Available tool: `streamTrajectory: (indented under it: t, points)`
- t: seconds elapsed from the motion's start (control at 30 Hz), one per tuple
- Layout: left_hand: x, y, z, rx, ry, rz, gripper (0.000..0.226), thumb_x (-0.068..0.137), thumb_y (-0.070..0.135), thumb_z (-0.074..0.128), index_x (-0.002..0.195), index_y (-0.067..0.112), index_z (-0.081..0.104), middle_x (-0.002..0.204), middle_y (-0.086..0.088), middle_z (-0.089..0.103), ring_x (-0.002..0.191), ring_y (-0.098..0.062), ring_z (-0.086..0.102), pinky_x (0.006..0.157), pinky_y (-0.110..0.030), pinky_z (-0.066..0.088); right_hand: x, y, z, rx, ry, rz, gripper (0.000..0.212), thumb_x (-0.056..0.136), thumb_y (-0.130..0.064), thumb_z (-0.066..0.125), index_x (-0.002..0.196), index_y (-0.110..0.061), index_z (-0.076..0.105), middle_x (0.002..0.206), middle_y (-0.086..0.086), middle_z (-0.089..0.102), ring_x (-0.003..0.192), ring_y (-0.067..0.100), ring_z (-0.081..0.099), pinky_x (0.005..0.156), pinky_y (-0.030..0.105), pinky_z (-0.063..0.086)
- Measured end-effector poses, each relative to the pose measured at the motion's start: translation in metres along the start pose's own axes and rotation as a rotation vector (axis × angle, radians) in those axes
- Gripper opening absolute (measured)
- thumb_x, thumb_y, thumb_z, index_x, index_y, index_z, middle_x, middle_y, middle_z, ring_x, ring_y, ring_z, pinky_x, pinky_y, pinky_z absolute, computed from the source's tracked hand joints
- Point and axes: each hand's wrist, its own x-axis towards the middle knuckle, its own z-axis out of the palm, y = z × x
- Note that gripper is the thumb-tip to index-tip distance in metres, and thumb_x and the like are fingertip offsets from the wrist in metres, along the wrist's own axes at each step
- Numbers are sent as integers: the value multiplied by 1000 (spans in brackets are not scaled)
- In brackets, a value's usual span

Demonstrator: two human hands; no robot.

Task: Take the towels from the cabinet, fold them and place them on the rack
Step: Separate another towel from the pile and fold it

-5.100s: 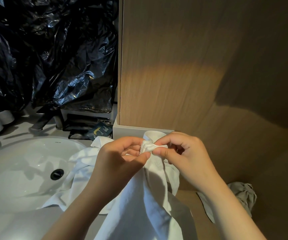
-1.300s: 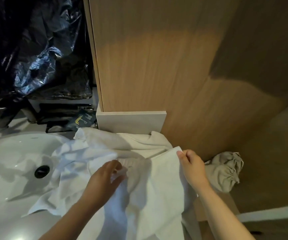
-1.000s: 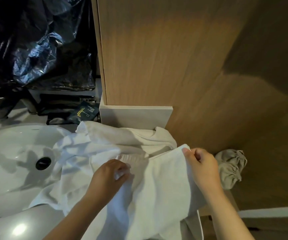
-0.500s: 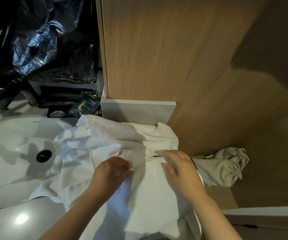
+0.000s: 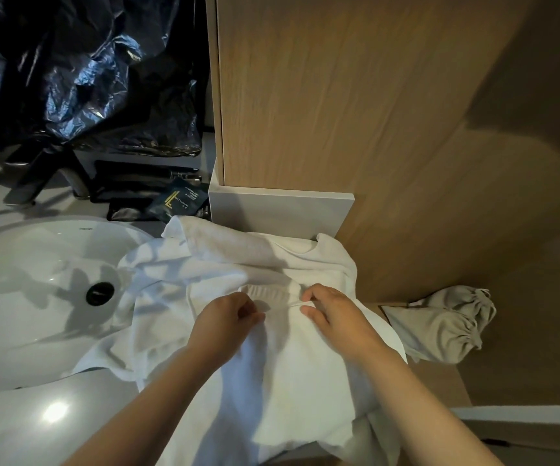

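Folding is in hand: the towel is pinched at its far edge by the left hand and right hand; next, its 2 edges probably need to be aligned.

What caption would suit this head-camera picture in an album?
Left hand and right hand pinch the edge of a white cloth towel beside a white oval sink.

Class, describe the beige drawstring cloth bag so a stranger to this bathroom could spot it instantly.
Start at the tall wooden cabinet panel filling the view's right. At its foot, right of the white towels, lies a crumpled beige cloth drawstring bag. Unlike the towels, it is beige with a gathered, corded mouth.
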Motion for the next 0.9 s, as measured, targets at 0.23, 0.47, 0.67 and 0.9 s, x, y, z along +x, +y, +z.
streamTrajectory:
  t: [0.23, 0.47, 0.67, 0.9]
  points:
    - [-16, -5, -9, 143, -4, 115, 25, 92, 44, 59, 87, 20, 60, 83, 6, 65, 79, -13, 60, 66, -24, 44, 0, 3, 2, -71, 3, -78, 24, 99, -35, 54, 117, -22, 63, 116, -4, 56, 113, 16, 47, 93, 23, 37]
    - [-31, -15, -17, 239, -52, 176, 18, 94, 37, 54, 82, 24, 60, 80, 8, 55, 81, -13, 56, 68, -22, 40, -4, -11, 10, -100, -29, -204, 30, 99, -34, 55, 126, -22, 63, 126, -4, 54, 122, 14, 43, 104, 26, 35]
    - [-33, -17, -24, 108, -60, 113, 29, 93, 35, 59, 70, 24, 47, 64, 9, 52, 67, -11, 51, 60, -20, 36, -7, -12, 11, -84, 28, -149, 27, 100, -38, 51, 115, -18, 61, 118, -5, 55, 114, 15, 47, 96, 25, 38]
    - [-32, -19, -27, 24, -65, 101, 26, 90, 37, 63, 70, 25, 51, 66, 8, 54, 69, -11, 53, 62, -23, 40, -2, -15, 14, -155, -61, -162, 28, 100, -40, 51, 120, -24, 61, 124, -6, 48, 119, 14, 40, 99, 24, 32]
